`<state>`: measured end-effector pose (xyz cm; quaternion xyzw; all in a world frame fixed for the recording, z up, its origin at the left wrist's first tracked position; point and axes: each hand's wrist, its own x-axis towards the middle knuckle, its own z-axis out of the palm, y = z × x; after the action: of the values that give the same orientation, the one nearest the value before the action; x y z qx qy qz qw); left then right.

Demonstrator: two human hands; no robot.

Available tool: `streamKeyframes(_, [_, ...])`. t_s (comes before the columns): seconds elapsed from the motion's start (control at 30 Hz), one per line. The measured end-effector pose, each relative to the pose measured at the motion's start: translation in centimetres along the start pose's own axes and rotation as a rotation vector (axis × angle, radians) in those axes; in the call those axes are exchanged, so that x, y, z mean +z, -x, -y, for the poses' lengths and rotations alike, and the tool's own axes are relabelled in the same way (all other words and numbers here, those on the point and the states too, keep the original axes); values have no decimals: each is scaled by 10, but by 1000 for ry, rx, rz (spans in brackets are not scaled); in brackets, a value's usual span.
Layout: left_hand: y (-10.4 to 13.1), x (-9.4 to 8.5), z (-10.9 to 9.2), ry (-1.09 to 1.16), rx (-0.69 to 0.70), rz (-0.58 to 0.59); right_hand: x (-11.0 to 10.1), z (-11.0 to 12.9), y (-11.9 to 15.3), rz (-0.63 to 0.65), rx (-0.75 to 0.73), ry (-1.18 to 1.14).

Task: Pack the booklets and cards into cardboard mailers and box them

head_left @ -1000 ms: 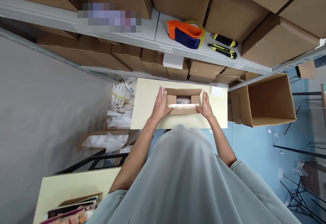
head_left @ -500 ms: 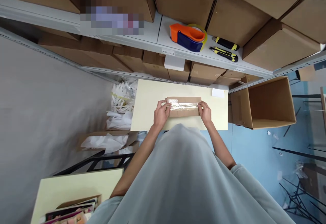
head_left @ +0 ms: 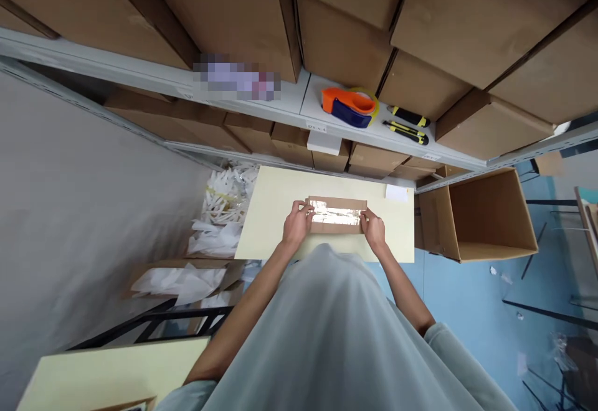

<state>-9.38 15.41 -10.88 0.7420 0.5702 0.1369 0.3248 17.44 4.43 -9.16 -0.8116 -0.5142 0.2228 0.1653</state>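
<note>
A flat brown cardboard package (head_left: 337, 228) with shiny clear tape along its middle lies on the pale yellow table (head_left: 275, 190). My left hand (head_left: 297, 224) is closed on the package's left end, thumb and fingers pinching at the edge near the tape. At the opposite end, my right hand (head_left: 373, 229) pinches the right edge in the same way. The tape strongly reflects light, so its surface detail is washed out.
Above the table, a shelf (head_left: 289, 96) bears cardboard boxes, an orange and blue tape dispenser (head_left: 349, 107) and black-yellow cutters (head_left: 406, 132). An open carton (head_left: 493, 218) stands right; paper scraps (head_left: 224, 196) lie left. A white slip (head_left: 397, 193) rests on the table.
The view has shifted, so the table, package and shelf appear lower in the picture. Both hands keep hold of the package's ends, and the tape's glare is brighter.
</note>
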Motion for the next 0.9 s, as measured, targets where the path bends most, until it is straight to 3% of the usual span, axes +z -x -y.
streamKeyframes(0.1, [-27, -22, -26, 8, 96, -56, -30, 30, -35, -107, -193, 74])
streamKeyframes(0.23, [-86, -73, -103, 120, 301, -266, -102, 114, -112, -322, -484, 117])
streamKeyframes(0.3, [-116, -99, -145, 145, 378, -381, -131, 160, -153, -333, -534, 190])
streamKeyframes(0.37, [-140, -118, -175, 179, 412, -478, -147, 194, -188, -259, -473, 293])
streamKeyframes(0.47, [-149, -128, -191, 229, 407, -520, -153, 218, -225, -123, -344, 418])
streamKeyframes(0.57, [-127, -121, -184, 282, 347, -487, -156, 215, -241, -68, -324, 423])
streamKeyframes(0.63, [-101, -111, -174, 354, 294, -453, -157, 203, -236, -78, -352, 336])
streamKeyframes(0.7, [-71, -100, -165, 462, 261, -444, -151, 184, -214, -111, -386, 150])
streamKeyframes(0.77, [-38, -89, -156, 571, 237, -463, -134, 164, -174, -116, -409, -134])
streamKeyframes(0.9, [25, -66, -141, 665, 172, -454, -84, 137, -64, 58, -341, -748])
